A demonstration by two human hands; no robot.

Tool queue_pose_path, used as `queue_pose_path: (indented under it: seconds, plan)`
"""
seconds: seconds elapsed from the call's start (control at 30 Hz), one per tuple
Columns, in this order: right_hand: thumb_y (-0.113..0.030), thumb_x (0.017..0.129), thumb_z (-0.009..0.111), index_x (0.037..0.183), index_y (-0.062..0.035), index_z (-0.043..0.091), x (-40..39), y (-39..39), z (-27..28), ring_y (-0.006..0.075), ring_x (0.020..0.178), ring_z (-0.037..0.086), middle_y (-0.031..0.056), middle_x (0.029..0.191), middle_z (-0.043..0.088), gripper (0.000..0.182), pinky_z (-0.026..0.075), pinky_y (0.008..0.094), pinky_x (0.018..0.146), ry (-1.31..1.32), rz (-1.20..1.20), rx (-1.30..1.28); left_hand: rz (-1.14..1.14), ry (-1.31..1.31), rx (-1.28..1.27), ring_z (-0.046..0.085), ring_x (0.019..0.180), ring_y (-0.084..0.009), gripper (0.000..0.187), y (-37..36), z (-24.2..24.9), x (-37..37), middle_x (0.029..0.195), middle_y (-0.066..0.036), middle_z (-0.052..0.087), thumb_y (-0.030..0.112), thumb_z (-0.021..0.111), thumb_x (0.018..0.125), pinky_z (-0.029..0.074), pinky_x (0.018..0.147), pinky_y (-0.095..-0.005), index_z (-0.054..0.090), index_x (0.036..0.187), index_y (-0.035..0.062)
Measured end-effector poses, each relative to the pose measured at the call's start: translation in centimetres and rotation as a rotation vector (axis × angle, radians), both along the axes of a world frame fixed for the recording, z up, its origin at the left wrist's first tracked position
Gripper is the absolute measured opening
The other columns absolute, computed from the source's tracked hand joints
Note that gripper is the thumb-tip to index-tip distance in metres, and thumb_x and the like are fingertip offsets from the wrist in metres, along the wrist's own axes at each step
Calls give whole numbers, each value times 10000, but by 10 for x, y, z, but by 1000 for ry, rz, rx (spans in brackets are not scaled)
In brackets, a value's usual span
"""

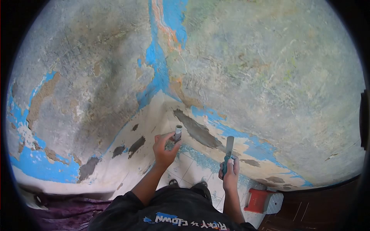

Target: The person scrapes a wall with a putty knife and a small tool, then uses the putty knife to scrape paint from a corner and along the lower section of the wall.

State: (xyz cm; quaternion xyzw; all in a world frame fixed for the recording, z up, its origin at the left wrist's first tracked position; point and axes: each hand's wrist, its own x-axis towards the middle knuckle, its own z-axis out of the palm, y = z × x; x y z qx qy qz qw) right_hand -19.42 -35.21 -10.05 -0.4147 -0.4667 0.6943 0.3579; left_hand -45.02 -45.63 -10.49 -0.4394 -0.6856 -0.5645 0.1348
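Near the wall corner, my left hand (pixel 166 151) pinches a short grey pipe piece (pixel 178 133) upright between thumb and fingers. To the right, my right hand (pixel 230 171) is wrapped round the green handle of a putty knife (pixel 229 145), whose metal blade points up toward the wall. Dark grey filler patches (pixel 198 129) lie on the pale lower wall, just beyond both hands. The walls (pixel 269 77) above are scraped grey, with blue paint left along the corner.
Crumbs of blue paint lie on the white tiled floor (pixel 185 165). A red stool (pixel 257 200) stands at the lower right, beside dark brown wood (pixel 308 210). Purple cloth (pixel 65 211) is at the lower left. My sandalled feet show below.
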Motion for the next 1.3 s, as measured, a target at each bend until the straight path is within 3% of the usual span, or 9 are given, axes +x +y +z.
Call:
queue_pose_path:
  seconds: [0.23, 0.47, 0.63, 0.93, 1.03, 1.17, 1.3]
  plan:
    - [-256, 1089, 467, 1207, -158, 458, -34, 26, 10, 110, 471, 445, 44, 773, 536, 154, 332, 262, 414, 72, 25, 44, 56, 3, 85, 676, 840, -236, 460, 25, 9, -49, 932, -84, 735, 54, 861, 733, 446, 854, -390, 680, 1156, 50]
    - [-263, 1080, 477, 1208, -179, 463, -71, 79, 24, 132, 466, 455, 76, 844, 564, 154, 330, 265, 379, 322, 120, -4, 151, 185, 89, 669, 877, -270, 372, 30, 56, -88, 967, -95, 732, 61, 814, 775, 436, 884, -399, 703, 1129, 50]
    - [-329, 1083, 465, 1192, -171, 445, -116, 108, 81, 123, 433, 415, 66, 790, 539, 193, 313, 258, 356, 409, 269, -30, 249, 236, 149, 654, 944, -295, 356, 53, 84, -121, 1020, -118, 730, 54, 786, 800, 436, 897, -404, 710, 1147, 43]
    - [-293, 1103, 434, 1116, -188, 418, -215, 118, 206, 88, 449, 356, 45, 745, 490, 107, 275, 232, 362, 500, 319, 125, 204, 350, 399, 652, 987, -286, 366, 144, 209, -210, 1056, -86, 719, 92, 775, 832, 435, 927, -408, 697, 1190, 85]
    - [-278, 1106, 432, 1103, -199, 417, -249, 112, 237, 79, 463, 355, 39, 747, 485, 81, 269, 226, 366, 500, 339, 163, 137, 277, 459, 662, 959, -268, 365, 171, 246, -234, 1040, -74, 715, 101, 773, 834, 442, 921, -412, 695, 1191, 104]
    - [-299, 1109, 426, 1177, -175, 440, -294, 115, 264, 70, 472, 366, 24, 741, 503, 142, 277, 235, 386, 534, 365, 236, 77, 215, 534, 668, 894, -255, 362, 197, 274, -258, 1010, -75, 707, 100, 779, 826, 484, 846, -402, 697, 1178, 110]
    - [-296, 1108, 429, 1137, -181, 437, -330, 116, 282, 66, 475, 362, 26, 745, 493, 119, 267, 222, 383, 578, 363, 274, 50, 212, 560, 665, 851, -256, 372, 216, 278, -270, 968, -82, 697, 97, 788, 812, 519, 750, -390, 698, 1174, 98]
